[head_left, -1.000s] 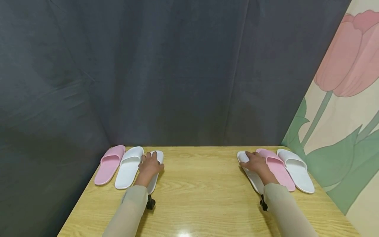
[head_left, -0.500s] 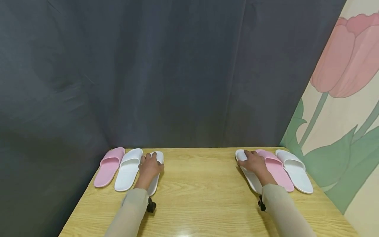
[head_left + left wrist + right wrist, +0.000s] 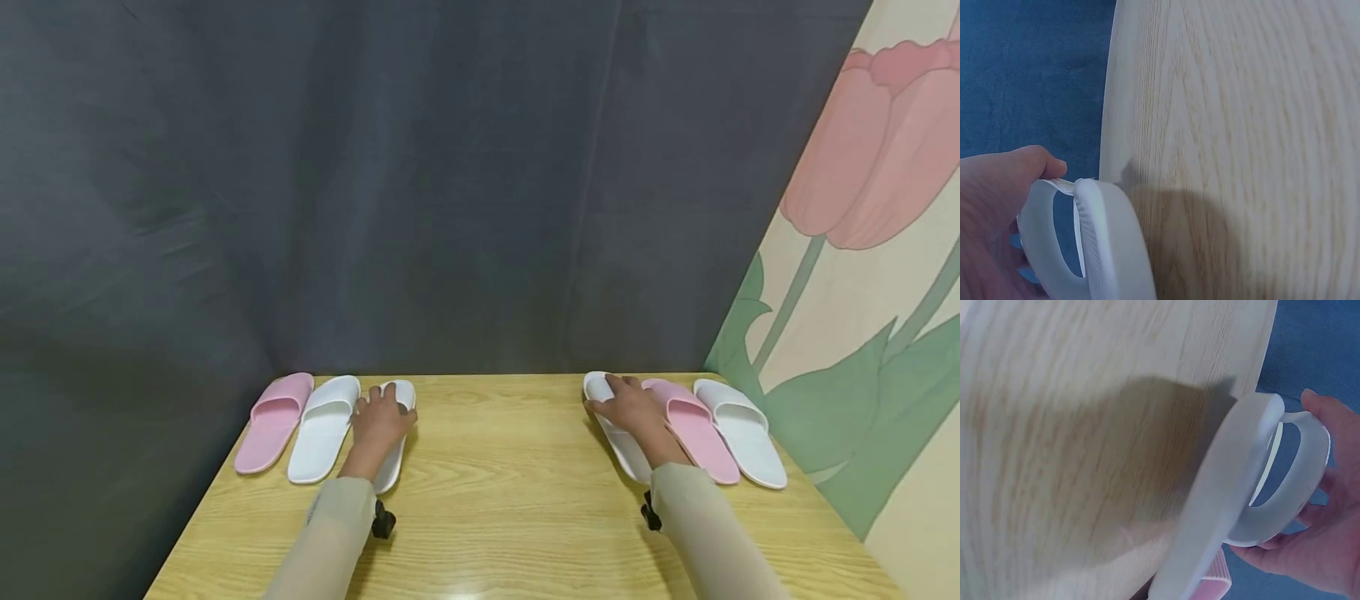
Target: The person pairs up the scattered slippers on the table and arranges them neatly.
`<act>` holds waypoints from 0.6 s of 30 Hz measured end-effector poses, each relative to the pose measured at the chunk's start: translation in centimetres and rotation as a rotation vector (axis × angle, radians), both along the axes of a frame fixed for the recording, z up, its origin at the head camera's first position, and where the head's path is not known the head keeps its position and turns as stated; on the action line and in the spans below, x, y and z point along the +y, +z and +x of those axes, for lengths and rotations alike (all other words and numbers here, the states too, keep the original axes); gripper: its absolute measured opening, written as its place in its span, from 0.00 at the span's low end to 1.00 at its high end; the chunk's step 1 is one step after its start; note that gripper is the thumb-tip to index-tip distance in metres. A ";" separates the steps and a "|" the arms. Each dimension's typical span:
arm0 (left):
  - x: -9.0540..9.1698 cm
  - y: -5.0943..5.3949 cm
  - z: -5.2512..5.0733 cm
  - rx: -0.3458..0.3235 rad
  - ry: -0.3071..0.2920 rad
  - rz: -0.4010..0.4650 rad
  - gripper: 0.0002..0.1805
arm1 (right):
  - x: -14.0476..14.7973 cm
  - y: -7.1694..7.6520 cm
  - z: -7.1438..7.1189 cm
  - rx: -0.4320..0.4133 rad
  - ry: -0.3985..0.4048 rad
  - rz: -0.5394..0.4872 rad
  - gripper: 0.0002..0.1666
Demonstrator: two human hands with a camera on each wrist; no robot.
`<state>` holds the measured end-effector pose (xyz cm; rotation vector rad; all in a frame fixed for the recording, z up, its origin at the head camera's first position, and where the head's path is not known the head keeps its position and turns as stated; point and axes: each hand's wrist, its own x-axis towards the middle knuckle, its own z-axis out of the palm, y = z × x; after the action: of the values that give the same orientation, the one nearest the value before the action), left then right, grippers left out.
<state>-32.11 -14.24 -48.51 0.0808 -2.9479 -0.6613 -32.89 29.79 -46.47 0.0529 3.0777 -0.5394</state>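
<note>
My left hand (image 3: 380, 423) lies over the strap of a white slipper (image 3: 390, 472) at the left of the wooden table. In the left wrist view its thumb is at one edge of the strap of this white slipper (image 3: 1119, 234), with fingers at the other edge. Over on the right, my right hand (image 3: 633, 418) grips another white slipper (image 3: 628, 454) across its strap. The right wrist view has thumb and fingers either side of that white slipper's strap (image 3: 1310, 487), and a shadow falls on the wood beside its sole. Each palm hides part of its slipper.
Left of my left hand lie a white slipper (image 3: 322, 433) and a pink slipper (image 3: 273, 425). Right of my right hand are a pink slipper (image 3: 699, 433) and a white slipper (image 3: 750, 442). A dark curtain (image 3: 450, 208) hangs behind the wooden table (image 3: 495, 475).
My right hand has shifted left and slightly back with its white slipper, opening a gap from the pink one. The left hand and its slipper have hardly moved.
</note>
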 end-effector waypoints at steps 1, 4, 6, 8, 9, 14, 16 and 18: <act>0.0 0.1 0.0 -0.003 0.005 0.004 0.39 | -0.3 0.0 -0.1 0.013 0.004 0.001 0.51; 0.0 0.1 0.1 -0.011 0.006 0.007 0.39 | -0.9 -0.1 -0.2 0.044 0.005 0.000 0.51; 0.2 0.1 0.1 -0.007 0.003 0.007 0.39 | -1.1 -0.2 -0.3 0.058 0.002 0.005 0.50; 0.4 0.1 0.2 -0.002 -0.002 0.007 0.38 | -1.3 -0.3 -0.4 0.064 -0.005 -0.003 0.50; 0.5 0.1 0.2 0.001 -0.005 0.006 0.38 | -1.4 -0.2 -0.4 0.063 -0.011 -0.012 0.50; 0.9 0.1 0.0 0.017 -0.003 0.014 0.37 | -2.0 0.2 -0.4 0.066 -0.011 -0.045 0.50; 1.0 0.0 -0.1 0.018 -0.002 0.018 0.38 | -2.2 0.4 -0.4 0.063 -0.003 -0.041 0.50; 1.0 -0.1 -0.1 0.020 -0.001 0.024 0.38 | -2.5 0.4 -0.4 0.061 0.007 -0.035 0.50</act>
<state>-32.17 -13.20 -48.57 0.0746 -2.9212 -0.6930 -33.30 27.28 -46.09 0.0263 3.1248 -0.6059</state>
